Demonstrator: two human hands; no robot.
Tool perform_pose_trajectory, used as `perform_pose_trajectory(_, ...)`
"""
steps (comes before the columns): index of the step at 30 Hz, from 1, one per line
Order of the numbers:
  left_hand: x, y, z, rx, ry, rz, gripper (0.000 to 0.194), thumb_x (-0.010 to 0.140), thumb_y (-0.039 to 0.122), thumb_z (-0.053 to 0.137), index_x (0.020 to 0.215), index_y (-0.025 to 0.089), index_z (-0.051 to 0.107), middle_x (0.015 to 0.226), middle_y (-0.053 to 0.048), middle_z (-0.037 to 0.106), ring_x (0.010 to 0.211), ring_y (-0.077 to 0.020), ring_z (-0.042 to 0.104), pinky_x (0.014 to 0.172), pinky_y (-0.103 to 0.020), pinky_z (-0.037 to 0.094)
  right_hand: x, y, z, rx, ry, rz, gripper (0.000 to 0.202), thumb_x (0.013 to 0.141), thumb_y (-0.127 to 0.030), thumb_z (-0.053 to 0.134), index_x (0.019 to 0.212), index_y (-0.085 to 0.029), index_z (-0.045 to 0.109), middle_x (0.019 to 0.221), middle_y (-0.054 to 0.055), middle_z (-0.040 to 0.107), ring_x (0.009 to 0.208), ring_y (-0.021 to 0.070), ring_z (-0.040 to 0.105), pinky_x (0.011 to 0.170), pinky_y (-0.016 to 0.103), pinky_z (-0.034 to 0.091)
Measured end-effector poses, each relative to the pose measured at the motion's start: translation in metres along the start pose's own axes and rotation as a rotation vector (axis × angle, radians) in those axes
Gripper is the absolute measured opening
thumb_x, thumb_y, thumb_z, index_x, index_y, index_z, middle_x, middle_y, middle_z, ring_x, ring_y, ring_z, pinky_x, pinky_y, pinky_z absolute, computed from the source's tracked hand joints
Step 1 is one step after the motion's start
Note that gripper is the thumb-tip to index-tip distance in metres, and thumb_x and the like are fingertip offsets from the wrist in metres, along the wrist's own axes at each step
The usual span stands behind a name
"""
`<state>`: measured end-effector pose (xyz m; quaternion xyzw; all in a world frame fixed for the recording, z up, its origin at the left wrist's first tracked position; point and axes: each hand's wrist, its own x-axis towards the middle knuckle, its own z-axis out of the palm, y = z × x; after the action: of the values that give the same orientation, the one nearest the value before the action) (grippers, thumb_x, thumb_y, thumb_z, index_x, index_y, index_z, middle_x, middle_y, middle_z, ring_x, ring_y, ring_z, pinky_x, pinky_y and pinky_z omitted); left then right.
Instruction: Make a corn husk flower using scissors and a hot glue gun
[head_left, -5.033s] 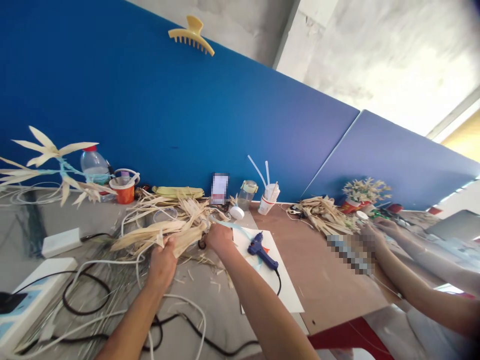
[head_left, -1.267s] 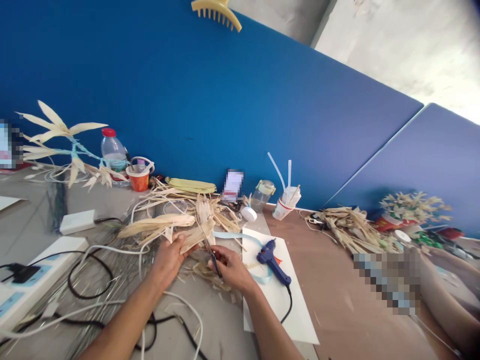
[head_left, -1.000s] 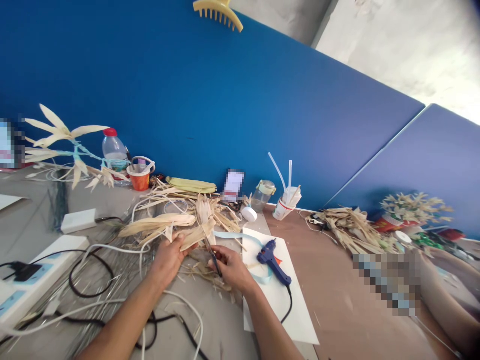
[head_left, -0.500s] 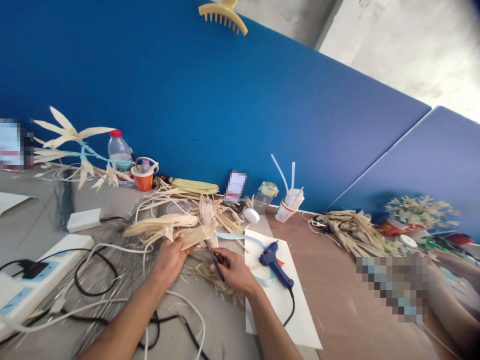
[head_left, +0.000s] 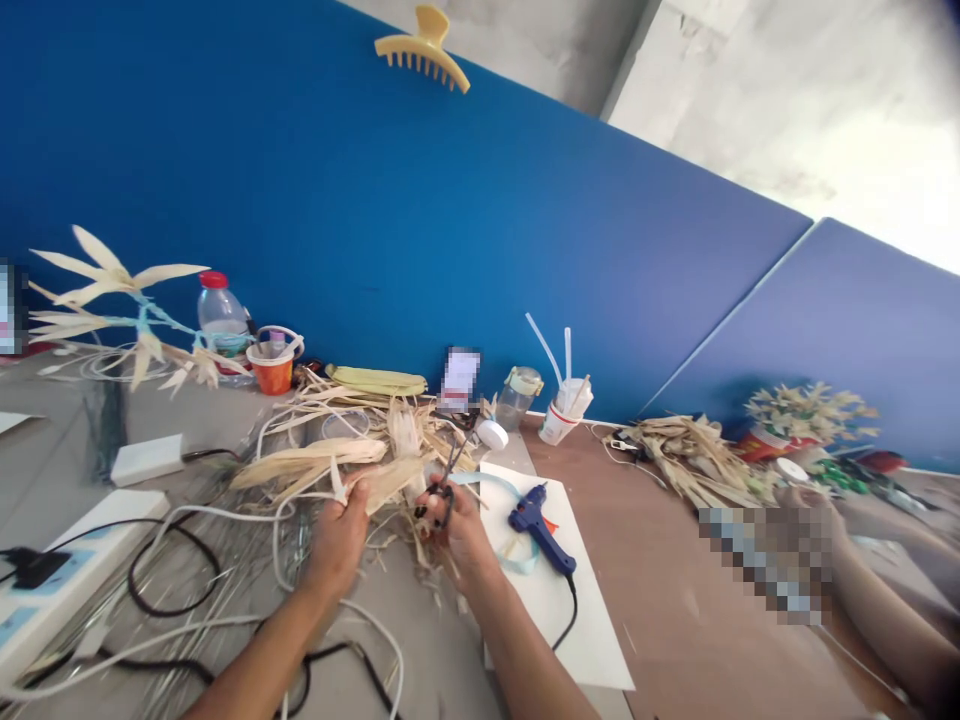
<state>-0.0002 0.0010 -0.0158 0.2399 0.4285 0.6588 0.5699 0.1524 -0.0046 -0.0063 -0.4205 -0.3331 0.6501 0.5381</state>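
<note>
Dry husk and scissors, lower centre of the frame.
Left hand pinches the husk; right hand holds the scissors, blades upward and seemingly parted.

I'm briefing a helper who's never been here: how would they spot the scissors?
Below the blue partition lies a heap of pale dry husks. At its near edge, the person's right hand holds the scissors. Unlike the husks, they have dark handles and thin blades pointing toward the partition.
</note>
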Motion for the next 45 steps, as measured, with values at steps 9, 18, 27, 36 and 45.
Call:
perform_pose_trajectory(9, -0.013, -0.004, 0.019, -0.138, -0.307, -0.134, 0.023, 0.07, 0.026, 0.074, 0.089, 0.014, 0.071, 0.095, -0.012, 0.074, 0.106, -0.031, 0.063, 0.09, -0.039, 0.051, 0.002, 0.007, 0.008, -0.267, 0.078, -0.247, 0.035, 0.061, -0.031, 0.067, 0.093, -0.021, 0.055, 0.088, 0.003, 0.064, 0.075, 0.0181, 0.061, 0.065, 0.029, 0.051)
perform_pose_trajectory(18, -0.005, -0.001, 0.015, -0.361, -0.259, -0.305, 0.027, 0.081, 0.014, 0.062, 0.107, 0.014, 0.067, 0.108, -0.013, 0.072, 0.111, -0.0282, 0.062, 0.089, -0.038, 0.054, 0.002, 0.012, 0.007, -0.534, 0.08, -0.358, 0.049, 0.066, -0.017, 0.059, 0.114, -0.02, 0.051, 0.096, 0.003, 0.064, 0.078, 0.0174, 0.06, 0.072, 0.03, 0.05)
perform_pose_trajectory(27, 0.001, -0.004, 0.013, -0.402, -0.04, -0.344, 0.019, 0.084, 0.007, 0.053, 0.096, 0.014, 0.066, 0.076, -0.006, 0.072, 0.061, -0.0178, 0.068, 0.056, -0.029, 0.058, -0.001, 0.023, 0.009, -0.705, 0.067, -0.314, 0.055, 0.068, -0.017, 0.059, 0.123, -0.019, 0.05, 0.09, 0.004, 0.061, 0.068, 0.0163, 0.055, 0.063, 0.028, 0.046)
perform_pose_trajectory(36, 0.009, -0.002, 0.004, -0.34, 0.137, -0.125, 0.014, 0.082, 0.006, 0.055, 0.076, 0.017, 0.061, 0.077, -0.003, 0.071, 0.065, -0.0165, 0.067, 0.059, -0.027, 0.057, -0.013, -0.008, -0.002, -0.738, -0.094, -0.296, 0.057, 0.066, -0.021, 0.062, 0.122, -0.018, 0.051, 0.089, 0.004, 0.059, 0.061, 0.0135, 0.049, 0.056, 0.027, 0.044)
perform_pose_trajectory(45, 0.01, 0.0, 0.001, -0.29, 0.166, -0.114, 0.013, 0.08, 0.005, 0.055, 0.074, 0.017, 0.057, 0.073, -0.002, 0.069, 0.063, -0.0166, 0.066, 0.059, -0.029, 0.056, -0.016, -0.029, -0.026, -0.978, -0.35, -0.279, 0.052, 0.063, -0.016, 0.064, 0.114, -0.024, 0.061, 0.084, 0.0, 0.058, 0.06, 0.0115, 0.045, 0.058, 0.024, 0.04)
